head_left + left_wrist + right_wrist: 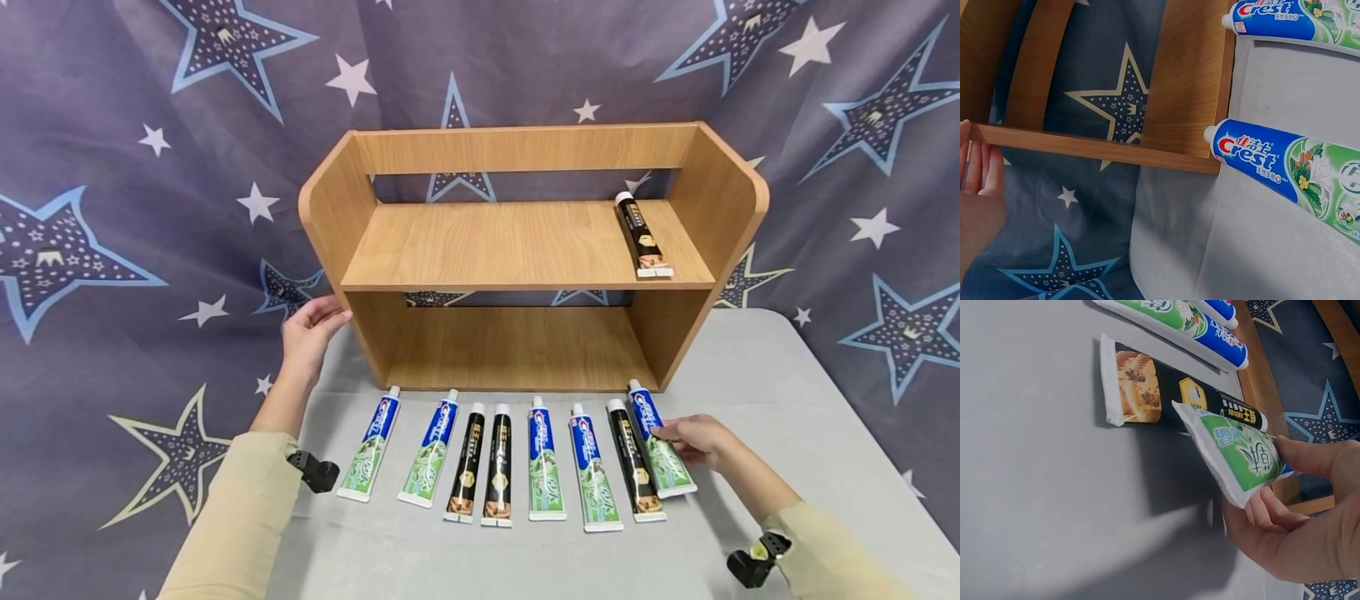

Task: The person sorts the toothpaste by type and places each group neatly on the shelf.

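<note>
My right hand (701, 439) pinches a blue-and-green Crest toothpaste tube (670, 463) between thumb and fingers, at the right end of a row of tubes. In the right wrist view this tube is tilted and raised off the table, its flat end overlapping a black toothpaste tube (1175, 394) beside it. My left hand (307, 333) touches the outer left side of a two-tier wooden shelf (487, 242). The left wrist view shows its fingers (992, 172) fairly straight against the panel edge, partly cut off by the frame.
Several Crest and black tubes lie on the grey table (570, 567) before the shelf, caps towards it. One black tube (641, 237) lies on the upper tier, at the right. A star-patterned curtain (480, 67) hangs behind.
</note>
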The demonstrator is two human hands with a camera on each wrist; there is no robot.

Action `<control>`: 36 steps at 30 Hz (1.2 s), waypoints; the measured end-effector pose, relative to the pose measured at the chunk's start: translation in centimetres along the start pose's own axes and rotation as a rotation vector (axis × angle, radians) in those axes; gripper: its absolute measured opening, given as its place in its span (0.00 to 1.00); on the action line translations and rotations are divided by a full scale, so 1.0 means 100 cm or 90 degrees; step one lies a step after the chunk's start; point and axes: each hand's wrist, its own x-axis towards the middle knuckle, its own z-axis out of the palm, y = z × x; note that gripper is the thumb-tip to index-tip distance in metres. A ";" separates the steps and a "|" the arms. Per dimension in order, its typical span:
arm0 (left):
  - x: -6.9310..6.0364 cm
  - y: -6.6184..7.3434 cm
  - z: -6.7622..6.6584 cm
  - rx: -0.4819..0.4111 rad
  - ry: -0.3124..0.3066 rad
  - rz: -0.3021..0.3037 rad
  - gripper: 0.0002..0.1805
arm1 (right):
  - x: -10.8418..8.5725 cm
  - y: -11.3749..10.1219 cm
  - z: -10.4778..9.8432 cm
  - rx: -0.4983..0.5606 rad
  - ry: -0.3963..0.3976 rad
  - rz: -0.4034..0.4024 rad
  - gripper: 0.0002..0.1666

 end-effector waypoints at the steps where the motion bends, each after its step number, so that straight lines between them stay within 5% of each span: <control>1: 0.000 0.000 0.000 0.000 0.001 0.000 0.14 | 0.000 -0.001 0.000 0.006 -0.004 -0.002 0.28; 12: 0.000 -0.003 0.001 -0.014 -0.001 -0.013 0.14 | 0.003 -0.008 0.000 0.043 -0.012 -0.016 0.22; 21: 0.001 -0.002 0.002 -0.014 0.000 -0.015 0.14 | 0.011 -0.014 0.002 0.065 -0.026 -0.015 0.28; 30: 0.001 -0.003 0.002 -0.014 0.001 -0.022 0.14 | 0.021 -0.026 0.005 0.089 -0.050 -0.016 0.18; 36: 0.000 -0.001 0.002 -0.027 0.010 -0.021 0.13 | 0.030 -0.036 0.012 0.085 -0.011 -0.016 0.19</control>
